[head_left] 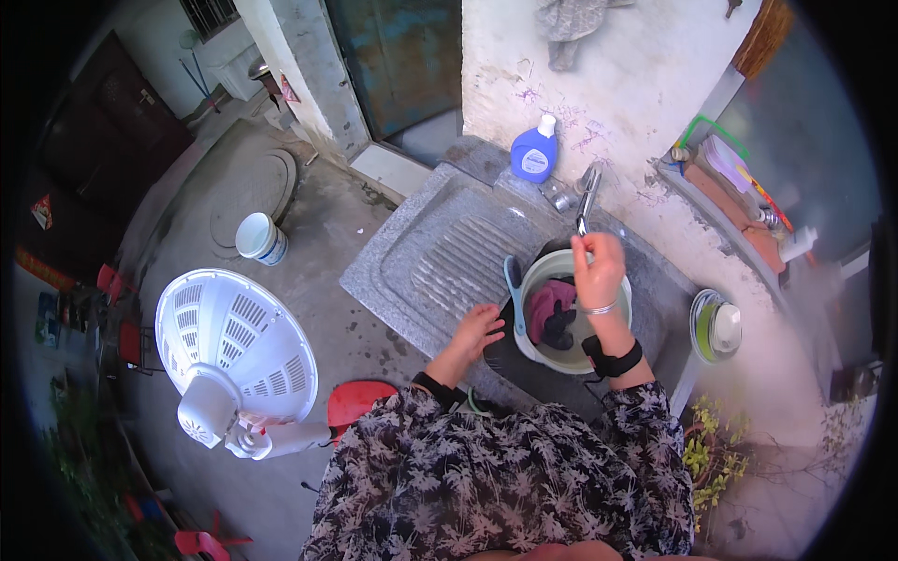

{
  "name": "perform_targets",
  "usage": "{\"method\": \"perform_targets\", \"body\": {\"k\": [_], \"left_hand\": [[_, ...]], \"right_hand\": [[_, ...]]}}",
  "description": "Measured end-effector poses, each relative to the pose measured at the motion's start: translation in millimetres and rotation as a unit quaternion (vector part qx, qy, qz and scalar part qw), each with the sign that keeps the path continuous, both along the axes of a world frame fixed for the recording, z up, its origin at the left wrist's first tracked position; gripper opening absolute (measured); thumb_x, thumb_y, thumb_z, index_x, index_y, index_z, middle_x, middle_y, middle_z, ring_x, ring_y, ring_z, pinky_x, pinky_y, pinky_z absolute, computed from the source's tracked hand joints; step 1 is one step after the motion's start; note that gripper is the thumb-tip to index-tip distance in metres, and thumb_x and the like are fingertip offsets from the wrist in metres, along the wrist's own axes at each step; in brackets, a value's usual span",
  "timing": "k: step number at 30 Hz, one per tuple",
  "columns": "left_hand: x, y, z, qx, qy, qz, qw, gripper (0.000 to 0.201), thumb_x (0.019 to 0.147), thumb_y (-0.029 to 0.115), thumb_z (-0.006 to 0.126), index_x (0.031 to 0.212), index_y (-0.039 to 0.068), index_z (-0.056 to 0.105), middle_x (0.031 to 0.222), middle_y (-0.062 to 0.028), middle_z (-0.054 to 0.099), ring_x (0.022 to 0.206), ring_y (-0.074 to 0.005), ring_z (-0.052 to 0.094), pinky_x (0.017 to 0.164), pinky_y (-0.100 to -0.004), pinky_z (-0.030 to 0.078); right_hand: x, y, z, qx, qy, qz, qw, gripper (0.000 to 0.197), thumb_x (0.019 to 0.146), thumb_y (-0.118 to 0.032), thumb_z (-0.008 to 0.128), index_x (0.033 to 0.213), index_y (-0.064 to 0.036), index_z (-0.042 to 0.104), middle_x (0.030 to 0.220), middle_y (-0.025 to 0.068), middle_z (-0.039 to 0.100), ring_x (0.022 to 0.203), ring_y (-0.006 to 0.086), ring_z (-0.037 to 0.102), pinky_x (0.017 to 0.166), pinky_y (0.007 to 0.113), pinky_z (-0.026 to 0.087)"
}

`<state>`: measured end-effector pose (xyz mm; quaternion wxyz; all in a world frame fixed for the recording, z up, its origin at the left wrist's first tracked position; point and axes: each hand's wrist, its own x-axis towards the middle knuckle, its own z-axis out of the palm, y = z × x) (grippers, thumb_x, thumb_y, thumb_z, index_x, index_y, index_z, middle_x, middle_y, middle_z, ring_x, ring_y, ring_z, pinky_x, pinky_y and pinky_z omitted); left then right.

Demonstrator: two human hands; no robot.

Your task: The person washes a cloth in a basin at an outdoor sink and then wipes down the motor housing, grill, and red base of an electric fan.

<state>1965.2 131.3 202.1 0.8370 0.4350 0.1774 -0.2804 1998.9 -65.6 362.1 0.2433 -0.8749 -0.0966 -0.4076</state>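
Some R fingers (pixel 582 262) curl at tap (pixel 588 198), L fingers (pixel 487 314) part-open nr basin (pixel 564 364).

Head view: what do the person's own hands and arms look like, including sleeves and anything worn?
Both the left hand and right hand are ungloved. The sleeves are black with a pale leafy print. Each forearm wears a black band; the right wrist also has a thin, silvery bracelet.

Grey stone sink (pixel 395 266), ribbed washboard (pixel 472 257), blue bottle (pixel 535 154) at its back, pale basin (pixel 561 364) inside
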Motion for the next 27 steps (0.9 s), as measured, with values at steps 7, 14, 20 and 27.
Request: {"method": "perform_targets", "body": {"k": [7, 14, 20, 27], "left_hand": [[10, 2, -3, -0.009, -0.005, -0.013, 1.0, 0.029, 0.085, 0.018, 0.053, 0.11, 0.005, 0.045, 0.1, -0.0091, 0.049, 0.095, -0.0259, 0.052, 0.079, -0.04, 0.047], [7, 8, -5, -0.015, -0.008, -0.018, 1.0, 0.029, 0.084, 0.018, 0.054, 0.109, 0.005, 0.046, 0.1, -0.0092, 0.05, 0.094, -0.0256, 0.053, 0.079, -0.0391, 0.047], [6, 17, -12, -0.004, 0.007, -0.021, 1.0, 0.028, 0.083, 0.019, 0.055, 0.107, 0.007, 0.047, 0.098, -0.0078, 0.051, 0.092, -0.0242, 0.054, 0.078, -0.038, 0.047], [6, 19, -14, -0.006, 0.007, -0.028, 1.0, 0.029, 0.084, 0.02, 0.054, 0.11, 0.007, 0.046, 0.099, -0.0073, 0.051, 0.092, -0.0233, 0.054, 0.078, -0.0386, 0.046]], "right_hand": [[45, -19, -9, -0.018, 0.243, -0.158, 0.957, 0.038, 0.07, -0.031, 0.066, 0.088, -0.0007, 0.053, 0.076, 0.016, 0.058, 0.073, 0.0329, 0.056, 0.065, 0.04, 0.041], [70, -21, -32, 0.214, 0.313, -0.055, 0.924, 0.032, 0.07, -0.031, 0.059, 0.071, 0.0012, 0.055, 0.062, 0.0147, 0.057, 0.06, 0.029, 0.055, 0.057, 0.036, 0.041], [71, -17, -44, 0.447, 0.296, 0.006, 0.844, 0.02, 0.068, -0.023, 0.061, 0.065, -0.0056, 0.051, 0.054, 0.0, 0.048, 0.046, 0.0081, 0.041, 0.043, 0.024, 0.031], [74, -26, -44, 0.493, 0.337, 0.133, 0.791, 0.017, 0.07, -0.018, 0.058, 0.063, -0.0071, 0.048, 0.054, 0.0013, 0.047, 0.047, 0.0096, 0.043, 0.046, 0.022, 0.033]]}}
